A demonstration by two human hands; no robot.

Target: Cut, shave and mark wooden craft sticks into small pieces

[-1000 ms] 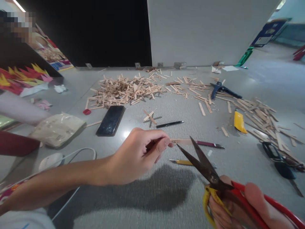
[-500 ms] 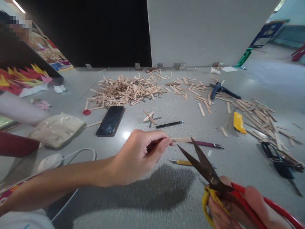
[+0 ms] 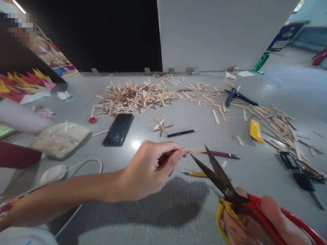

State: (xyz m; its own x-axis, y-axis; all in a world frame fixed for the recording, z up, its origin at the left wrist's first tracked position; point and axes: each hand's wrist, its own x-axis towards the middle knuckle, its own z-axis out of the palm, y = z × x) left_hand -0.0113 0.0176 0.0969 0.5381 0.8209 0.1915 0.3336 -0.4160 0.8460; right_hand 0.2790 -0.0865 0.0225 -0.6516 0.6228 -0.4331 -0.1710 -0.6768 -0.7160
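Between thumb and fingers, my left hand (image 3: 150, 168) pinches a flat wooden craft stick (image 3: 195, 150) that points right. My right hand (image 3: 270, 217) is wrapped round the red and yellow handles of a pair of scissors (image 3: 227, 190). Their dark blades are spread apart, with the tips by the stick; I cannot tell whether they touch it. Behind the blades, a dark purple pen-like tool (image 3: 224, 154) lies on the table. A yellow craft knife (image 3: 196, 174) rests below the stick, partly hidden by a blade.
A heap of craft sticks (image 3: 138, 97) lies at the back, with more sticks (image 3: 283, 129) on the right. Around them are a phone (image 3: 119, 129), a black pen (image 3: 182, 133), blue pliers (image 3: 235, 97), a yellow cutter (image 3: 256, 131) and keys (image 3: 304, 180). A plastic bag (image 3: 63, 137) sits left.
My left hand and the stick have shifted very slightly right. The scissors stay spread in almost the same place.
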